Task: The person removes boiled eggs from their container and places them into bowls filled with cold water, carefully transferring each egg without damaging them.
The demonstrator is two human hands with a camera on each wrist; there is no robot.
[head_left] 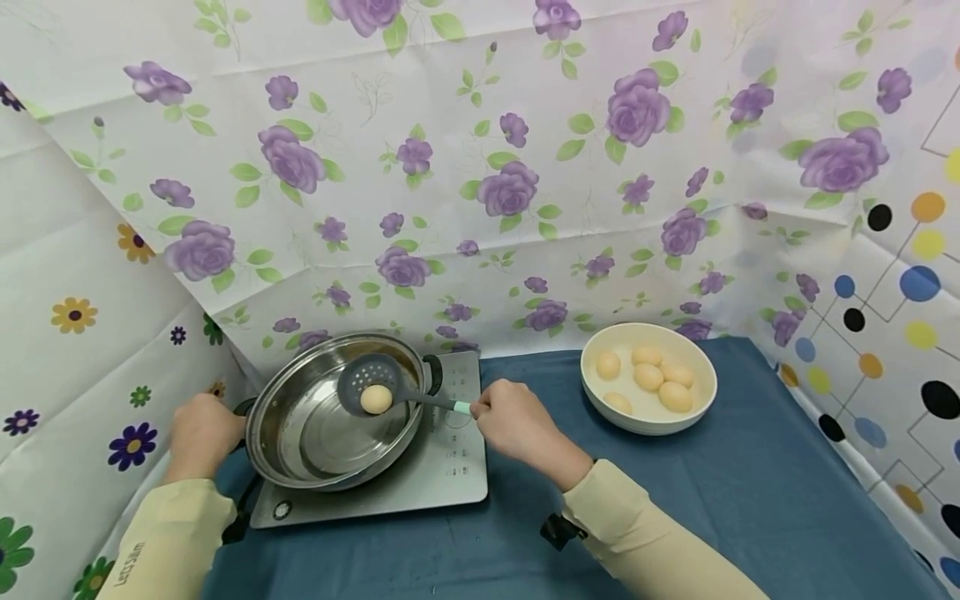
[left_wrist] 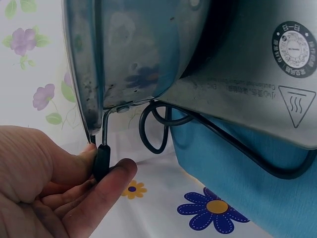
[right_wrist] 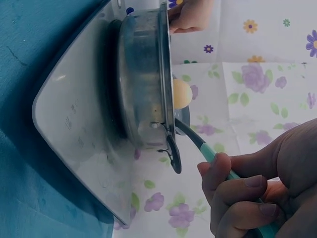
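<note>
My right hand (head_left: 517,425) grips the green handle of a dark slotted skimmer (head_left: 372,372), fingers curled round it in the right wrist view. One egg (head_left: 376,399) rests in the skimmer's bowl, over the steel pot (head_left: 330,446), level with its rim. At the pot's left side, my left hand (head_left: 202,429) pinches the black-covered loop handle (left_wrist: 102,162) between thumb and fingers. The pot sits on a flat silver induction cooker (head_left: 457,467). A cream bowl (head_left: 645,427) with several eggs (head_left: 648,377) stands right of my right hand.
A blue cloth (head_left: 525,533) covers the table. Flowered sheeting (head_left: 450,167) hangs close behind the pot and bowl, with dotted sheeting (head_left: 892,333) on the right. A black power cord (left_wrist: 237,148) loops beside the cooker near my left hand.
</note>
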